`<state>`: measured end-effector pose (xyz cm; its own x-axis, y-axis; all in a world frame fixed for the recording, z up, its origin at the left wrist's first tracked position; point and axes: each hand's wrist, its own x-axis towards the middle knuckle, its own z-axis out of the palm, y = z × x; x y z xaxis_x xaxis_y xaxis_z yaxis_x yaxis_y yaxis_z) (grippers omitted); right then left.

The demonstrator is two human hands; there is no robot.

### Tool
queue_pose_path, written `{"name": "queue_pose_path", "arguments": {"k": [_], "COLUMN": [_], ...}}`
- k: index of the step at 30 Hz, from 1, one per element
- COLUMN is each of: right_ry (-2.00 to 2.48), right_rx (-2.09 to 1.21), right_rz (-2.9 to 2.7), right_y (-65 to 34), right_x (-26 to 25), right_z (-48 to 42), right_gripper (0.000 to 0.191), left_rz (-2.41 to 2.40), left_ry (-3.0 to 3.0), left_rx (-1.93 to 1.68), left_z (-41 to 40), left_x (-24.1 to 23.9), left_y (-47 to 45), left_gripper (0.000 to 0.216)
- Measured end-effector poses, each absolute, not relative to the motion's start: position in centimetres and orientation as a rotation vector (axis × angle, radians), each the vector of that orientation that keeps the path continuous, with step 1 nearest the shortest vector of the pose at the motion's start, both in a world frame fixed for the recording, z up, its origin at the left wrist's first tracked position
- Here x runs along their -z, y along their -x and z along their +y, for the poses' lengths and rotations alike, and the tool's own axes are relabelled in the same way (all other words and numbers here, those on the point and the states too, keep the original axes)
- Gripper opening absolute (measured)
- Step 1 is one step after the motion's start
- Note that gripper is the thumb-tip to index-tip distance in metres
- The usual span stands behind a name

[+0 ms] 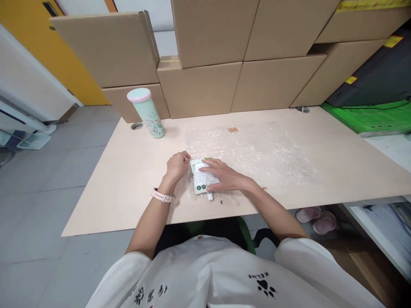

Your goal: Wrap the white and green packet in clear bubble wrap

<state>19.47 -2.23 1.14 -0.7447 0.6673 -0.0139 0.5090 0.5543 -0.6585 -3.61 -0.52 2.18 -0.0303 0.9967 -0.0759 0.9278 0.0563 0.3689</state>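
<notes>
Your work surface is a pale wooden table whose near edge runs just below your wrists and whose left edge slants away toward the grey floor; stacked cardboard boxes wall off the far side, so free room lies mainly to the right, across the clear bubble wrap sheet that spreads from the centre toward the right. A mint tumbler with a pink lid stands upright at the far left, well apart from your hands, beside a cable hole. Your right hand lies flat, fingers extended, pressing on a small white pouch at the near edge of the wrap, close to the table's front. Your left hand, with a pink watch at the wrist, rests loosely curled at the pouch's upper left corner, fingertips touching it or the wrap there; a firm grip cannot be confirmed from this angle. The pouch is rectangular, white with pale green print, two dark round marks near its lower end, and what appears to be a small spout pointing toward you.
</notes>
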Motion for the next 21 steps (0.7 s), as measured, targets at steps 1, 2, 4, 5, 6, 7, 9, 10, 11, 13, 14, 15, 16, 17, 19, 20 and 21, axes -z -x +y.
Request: {"name": "queue_pose_path", "arguments": {"k": [1, 2, 4, 5, 6, 7, 9, 10, 11, 13, 14, 15, 16, 17, 19, 20, 21], "right_ry": [0.99, 0.997, 1.006, 1.012, 1.02, 1.031, 1.056, 1.063, 1.068, 1.069, 1.068, 1.066, 1.062, 1.055, 1.039, 1.031, 1.026], "right_rx": [-0.974, -0.98, -0.995, -1.002, -1.007, -1.01, -1.002, -0.99, -0.973, -0.916, -0.88, -0.84, -0.795, -0.748, -0.66, -0.622, -0.592], "right_rz": [-2.6, -2.628, -2.642, -2.64, -2.636, -2.633, -2.623, -2.618, -2.617, -2.622, -2.631, -2.645, -2.663, -2.683, -2.72, -2.732, -2.736], "right_y": [-19.4, -19.3, -19.3, -19.3, -19.3, -19.3, -19.2, -19.1, -19.0, -18.6, -18.3, -18.1, -17.9, -17.7, -17.4, -17.3, -17.3], "right_x": [-0.9, -0.8, -0.6, -0.6, -0.6, -0.7, -0.7, -0.8, -0.8, -0.8, -0.8, -0.9, -1.0, -1.1, -1.4, -1.5, -1.6], "right_z": [-2.3, -2.3, -2.3, -2.2, -2.2, -2.2, -2.3, -2.4, -2.6, -3.0, -3.2, -3.5, -3.6, -3.8, -4.0, -4.0, -4.0], "right_gripper": [0.074, 0.077, 0.076, 0.075, 0.074, 0.073, 0.07, 0.069, 0.069, 0.067, 0.066, 0.065, 0.064, 0.063, 0.061, 0.061, 0.06], "left_rz": [2.027, 2.027, 2.038, 2.043, 2.047, 2.05, 2.054, 2.052, 2.048, 2.031, 2.021, 2.014, 2.011, 2.011, 2.018, 2.02, 2.019], "left_ry": [-1.939, -1.938, -1.929, -1.921, -1.913, -1.904, -1.889, -1.886, -1.889, -1.91, -1.926, -1.943, -1.956, -1.967, -1.977, -1.978, -1.979], "left_rx": [-0.316, -0.322, -0.332, -0.337, -0.341, -0.344, -0.342, -0.335, -0.325, -0.282, -0.251, -0.219, -0.192, -0.174, -0.17, -0.178, -0.19], "left_z": [-0.4, -0.4, -0.2, -0.2, -0.2, -0.1, -0.1, -0.1, -0.1, -0.2, -0.3, -0.4, -0.5, -0.5, -0.6, -0.6, -0.6], "left_x": [-2.1, -1.9, -1.7, -1.6, -1.6, -1.5, -1.5, -1.5, -1.6, -1.8, -1.9, -2.0, -2.1, -2.1, -2.1, -2.0, -1.9], "left_y": [3.7, 3.8, 4.0, 4.0, 4.0, 4.1, 4.1, 4.1, 4.1, 4.0, 3.9, 3.8, 3.7, 3.7, 3.6, 3.6, 3.6], "left_gripper": [0.027, 0.027, 0.029, 0.03, 0.032, 0.034, 0.035, 0.035, 0.035, 0.036, 0.038, 0.039, 0.041, 0.043, 0.045, 0.045, 0.045]}}
